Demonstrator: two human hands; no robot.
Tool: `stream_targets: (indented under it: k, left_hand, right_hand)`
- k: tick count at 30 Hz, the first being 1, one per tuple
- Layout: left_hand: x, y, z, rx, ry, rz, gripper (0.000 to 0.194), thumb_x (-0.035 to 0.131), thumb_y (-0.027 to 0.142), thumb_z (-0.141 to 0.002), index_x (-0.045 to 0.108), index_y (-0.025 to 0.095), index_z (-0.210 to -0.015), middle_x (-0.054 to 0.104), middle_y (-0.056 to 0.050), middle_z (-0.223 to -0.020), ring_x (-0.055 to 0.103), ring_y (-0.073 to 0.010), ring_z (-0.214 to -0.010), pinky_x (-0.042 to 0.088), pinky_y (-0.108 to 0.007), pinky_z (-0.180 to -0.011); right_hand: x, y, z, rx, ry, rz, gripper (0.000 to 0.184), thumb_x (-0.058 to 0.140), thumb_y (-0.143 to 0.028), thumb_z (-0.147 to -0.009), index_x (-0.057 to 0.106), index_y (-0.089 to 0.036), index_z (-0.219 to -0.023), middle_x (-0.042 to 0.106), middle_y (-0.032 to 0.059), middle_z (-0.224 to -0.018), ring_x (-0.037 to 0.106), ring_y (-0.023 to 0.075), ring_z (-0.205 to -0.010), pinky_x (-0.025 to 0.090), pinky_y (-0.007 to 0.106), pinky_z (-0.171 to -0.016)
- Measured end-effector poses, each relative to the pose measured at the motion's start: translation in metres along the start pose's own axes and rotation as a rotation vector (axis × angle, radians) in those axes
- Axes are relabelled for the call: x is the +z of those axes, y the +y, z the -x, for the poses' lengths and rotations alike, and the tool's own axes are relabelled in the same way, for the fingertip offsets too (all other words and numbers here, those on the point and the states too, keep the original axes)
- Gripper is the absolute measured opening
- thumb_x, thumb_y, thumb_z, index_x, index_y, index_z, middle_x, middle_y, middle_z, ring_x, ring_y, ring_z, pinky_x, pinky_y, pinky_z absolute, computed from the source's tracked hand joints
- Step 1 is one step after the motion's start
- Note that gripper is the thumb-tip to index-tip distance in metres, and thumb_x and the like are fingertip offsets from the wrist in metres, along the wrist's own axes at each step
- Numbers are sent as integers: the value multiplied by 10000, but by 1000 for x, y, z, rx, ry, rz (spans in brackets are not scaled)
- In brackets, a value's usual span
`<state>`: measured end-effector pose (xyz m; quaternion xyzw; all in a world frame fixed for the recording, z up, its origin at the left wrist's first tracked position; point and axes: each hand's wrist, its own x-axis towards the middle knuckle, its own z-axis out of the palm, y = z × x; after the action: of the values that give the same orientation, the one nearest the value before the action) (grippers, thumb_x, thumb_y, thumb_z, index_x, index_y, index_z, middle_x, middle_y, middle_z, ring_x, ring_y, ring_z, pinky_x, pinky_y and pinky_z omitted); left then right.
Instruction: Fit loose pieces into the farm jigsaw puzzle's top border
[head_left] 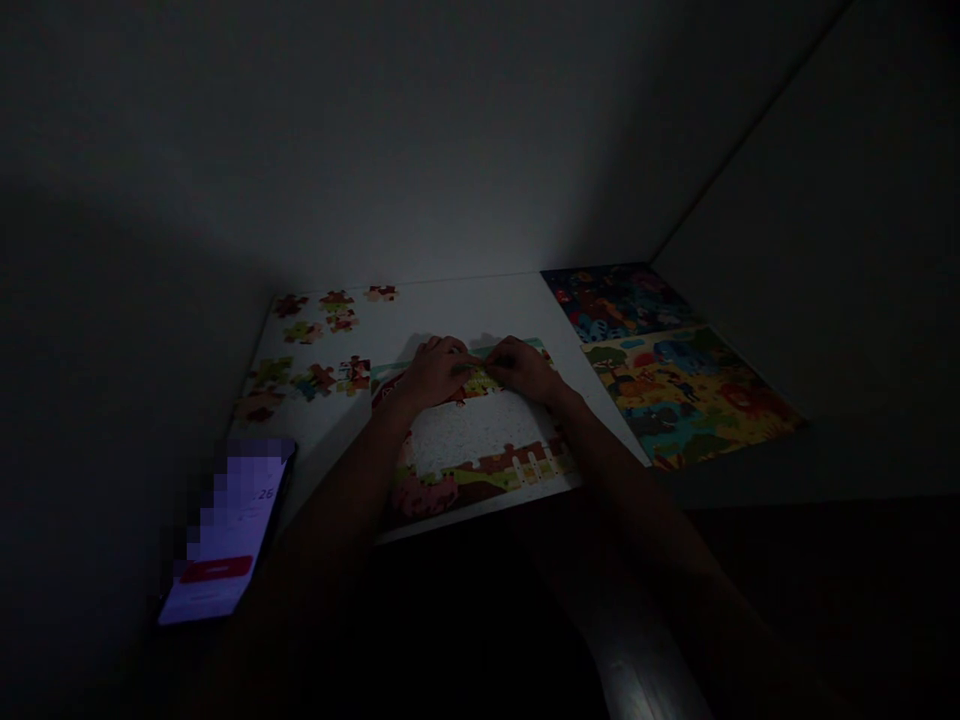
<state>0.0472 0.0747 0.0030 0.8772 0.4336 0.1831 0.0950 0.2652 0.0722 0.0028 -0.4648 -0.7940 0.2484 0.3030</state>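
A partly assembled jigsaw puzzle (pixel 480 488) lies in front of me, with its top and bottom bands of picture filled and a pale gap across the middle. My left hand (pixel 439 372) rests over its upper band, fingers curled and closed. From the other side, my right hand (pixel 521 368) meets it with thumb and fingers pinched together. Between the fingertips of both hands is a small puzzle piece at the upper band, mostly hidden by the fingers and dim light.
Several loose puzzle pieces (pixel 315 380) are spread over the left of the white table (pixel 480 300). A lit phone (pixel 232 540) is at the front left. On the right lie a dark picture puzzle (pixel 622 300) and a yellow animal puzzle (pixel 690 390). A wall rises behind.
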Motion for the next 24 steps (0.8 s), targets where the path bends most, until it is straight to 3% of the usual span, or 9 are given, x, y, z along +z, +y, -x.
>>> stream_targets:
  k: [3, 7, 14, 24]
  left_hand:
    - [2, -1, -1, 13, 6, -6, 262, 606, 277, -917, 730, 320, -1144, 632, -46, -1166, 537, -244, -1119, 411, -428, -1009]
    - [4, 1, 0, 19, 14, -22, 256, 597, 271, -925, 735, 294, -1141, 633, -60, -1181, 541, -249, -1128, 416, -425, -1009]
    - [-3, 13, 3, 63, 8, -65, 261, 538, 268, -957, 733, 238, -1128, 650, -84, -1190, 549, -254, -1140, 418, -416, -1015]
    - [-4, 29, 1, 62, -9, -117, 251, 514, 319, -948, 689, 194, -1077, 670, -104, -1190, 572, -272, -1125, 440, -448, -1004]
  right_hand:
    - [-2, 3, -1, 42, 20, -38, 128, 647, -180, -774, 731, -169, -870, 647, 44, -916, 601, 165, -818, 466, 287, -774]
    - [-6, 12, -5, 87, 141, -76, 205, 594, -150, -742, 724, -171, -898, 655, 41, -902, 588, 170, -809, 474, 300, -781]
    - [-8, 21, -7, 90, 263, -78, 204, 576, -202, -708, 713, -182, -857, 658, 48, -885, 596, 198, -845, 476, 339, -825]
    - [-12, 31, -14, 368, 519, -382, 244, 561, -331, -678, 665, -182, -841, 656, 11, -790, 579, 178, -760, 468, 301, -714]
